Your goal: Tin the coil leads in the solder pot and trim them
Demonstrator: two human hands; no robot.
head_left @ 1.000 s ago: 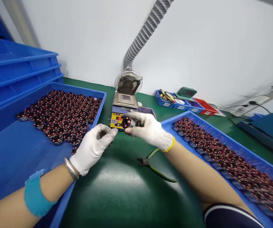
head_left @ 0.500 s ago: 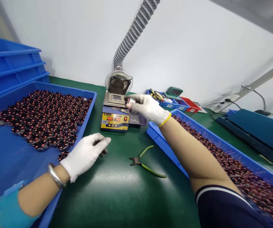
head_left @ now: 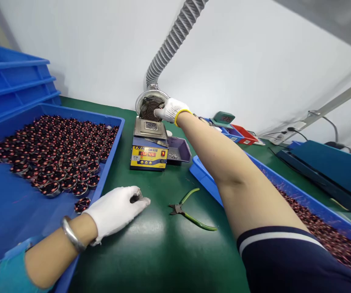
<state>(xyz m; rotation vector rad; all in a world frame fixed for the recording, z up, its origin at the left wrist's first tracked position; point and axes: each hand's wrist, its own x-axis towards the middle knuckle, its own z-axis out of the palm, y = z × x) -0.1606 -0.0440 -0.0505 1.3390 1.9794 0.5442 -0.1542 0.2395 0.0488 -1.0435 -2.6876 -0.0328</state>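
Observation:
My left hand (head_left: 116, 211), in a white glove, rests on the green mat and pinches a small dark wound coil (head_left: 135, 198) between thumb and fingers, beside the corner of the left blue tray (head_left: 114, 134). My right hand (head_left: 171, 110), also gloved, is stretched far forward over the back of the yellow-and-blue solder pot (head_left: 149, 151), right in front of the round fan (head_left: 147, 106). Its fingers are pinched together, and the coil in them is mostly hidden.
The left tray holds several copper-wound coils (head_left: 59, 150); a right blue tray (head_left: 204, 177) holds more (head_left: 324, 234). Green-handled cutters (head_left: 190, 211) lie on the mat. A purple dish (head_left: 179, 149), small bins (head_left: 236, 132), a ribbed duct (head_left: 171, 42) and stacked crates (head_left: 13, 85) surround the pot.
My right hand carried its coil from in front of the solder pot up and back to the fan. My left hand dropped toward me onto the mat, still pinching its coil.

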